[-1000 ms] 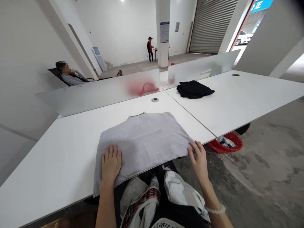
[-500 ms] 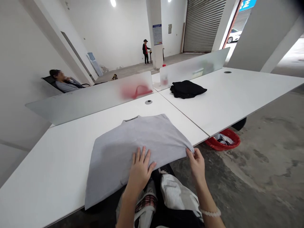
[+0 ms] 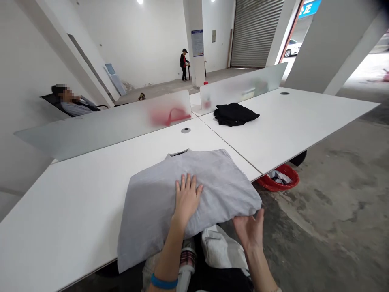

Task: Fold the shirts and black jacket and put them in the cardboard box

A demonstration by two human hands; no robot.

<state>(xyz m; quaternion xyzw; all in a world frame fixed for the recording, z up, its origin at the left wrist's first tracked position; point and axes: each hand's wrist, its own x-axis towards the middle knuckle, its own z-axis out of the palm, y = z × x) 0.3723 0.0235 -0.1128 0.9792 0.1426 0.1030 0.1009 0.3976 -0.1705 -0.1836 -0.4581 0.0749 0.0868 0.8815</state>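
A grey garment [image 3: 212, 186] lies spread on the near part of a white table [image 3: 75, 198], collar toward the far side, its near edge overhanging. My left hand [image 3: 187, 198] rests palm down on the middle of the cloth, fingers spread apart, gripping nothing; a blue band [image 3: 164, 282] circles that wrist. My right hand [image 3: 249, 229] is turned palm up at the near right corner, thumb apart outside the edge, fingers hidden beneath; I cannot tell whether they pinch the fabric.

The step in hand looks like steadying the cloth while working that corner. The next move seems to call for a sure hold there, with light pressure from my left hand to prevent dragging.

The tabletop is smooth, with a seam running away from me. Right of it, toward the far side, lies a black cloth bundle [image 3: 235, 114]. Frosted dividers [image 3: 106, 129] stand along the far edge. A red-lined bin [image 3: 275, 188] sits below on the right, on worn concrete floor [image 3: 328, 194]. Beyond, one person [image 3: 75, 107] reclines at far left; another stands near a pillar [image 3: 196, 69].
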